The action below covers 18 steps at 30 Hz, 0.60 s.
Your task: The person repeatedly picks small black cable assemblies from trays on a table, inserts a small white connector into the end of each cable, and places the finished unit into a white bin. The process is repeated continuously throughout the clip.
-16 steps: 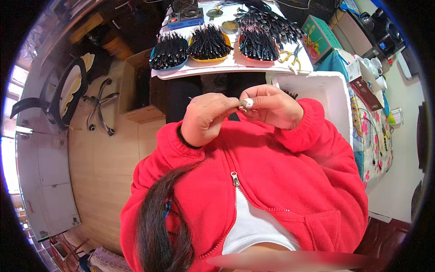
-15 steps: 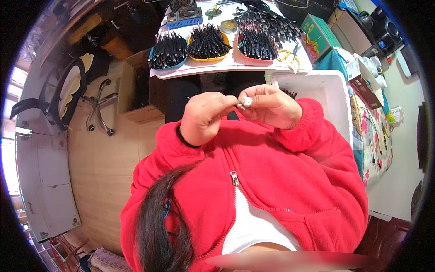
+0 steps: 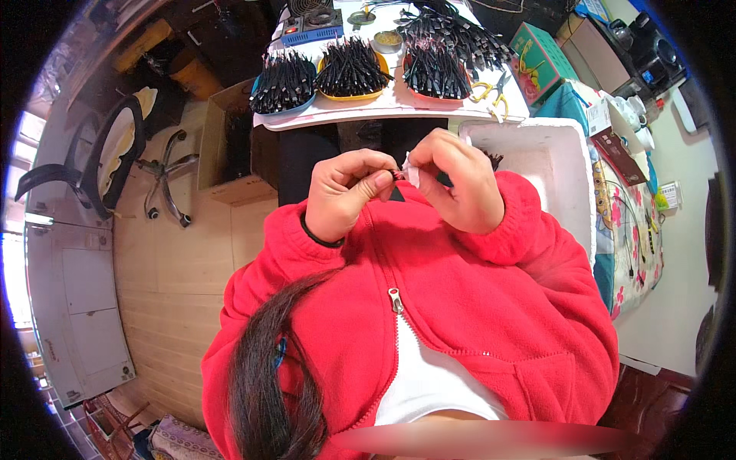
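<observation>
In front of my chest, my left hand (image 3: pixel 345 195) is closed in a pinch on the end of a short black cable (image 3: pixel 398 175), where thin reddish wires show. Most of this cable is hidden by the fingers. Pressed against its tip is a small white piece of paper or cloth (image 3: pixel 412 173), pinched between thumb and fingers of my right hand (image 3: pixel 460 184). Both hands nearly meet over my lap. Beyond them, a blue tray (image 3: pixel 285 112), a yellow tray (image 3: pixel 354 99) and a red tray (image 3: pixel 437 100) hold many short black cables with stripped ends.
On the white table (image 3: pixel 368 115) are a blue electric burner (image 3: pixel 313 31), a round tin (image 3: pixel 387 41), a heap of black cables (image 3: pixel 452 34) and yellow-handled pliers (image 3: pixel 494 97). A white foam box (image 3: pixel 537 142) stands at my right. An open carton (image 3: pixel 241 188) sits at the left.
My right hand has turned and risen slightly, its fingers now drawn up round the white piece. The left thumb has shifted, and the reddish wires now show.
</observation>
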Available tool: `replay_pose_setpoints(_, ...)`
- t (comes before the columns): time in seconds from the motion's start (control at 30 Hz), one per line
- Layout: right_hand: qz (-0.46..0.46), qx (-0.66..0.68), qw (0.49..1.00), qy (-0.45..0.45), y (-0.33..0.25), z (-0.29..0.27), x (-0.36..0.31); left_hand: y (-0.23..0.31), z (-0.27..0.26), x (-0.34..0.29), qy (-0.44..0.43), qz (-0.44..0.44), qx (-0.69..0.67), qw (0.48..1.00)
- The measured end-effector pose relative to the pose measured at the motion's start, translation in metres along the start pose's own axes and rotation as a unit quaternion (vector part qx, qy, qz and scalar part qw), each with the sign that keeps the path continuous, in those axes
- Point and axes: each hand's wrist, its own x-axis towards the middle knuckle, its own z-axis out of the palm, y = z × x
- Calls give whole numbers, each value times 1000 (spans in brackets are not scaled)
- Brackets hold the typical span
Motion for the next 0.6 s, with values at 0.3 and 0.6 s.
replay_pose_setpoints(0.3,10,188,981,-47,6,-11,0,0,-3,-1,-61,-74,-287,953)
replay_pose_setpoints(0.6,-297,-3,955,22,2,-13,14,3,5,-3,-151,-159,-428,877)
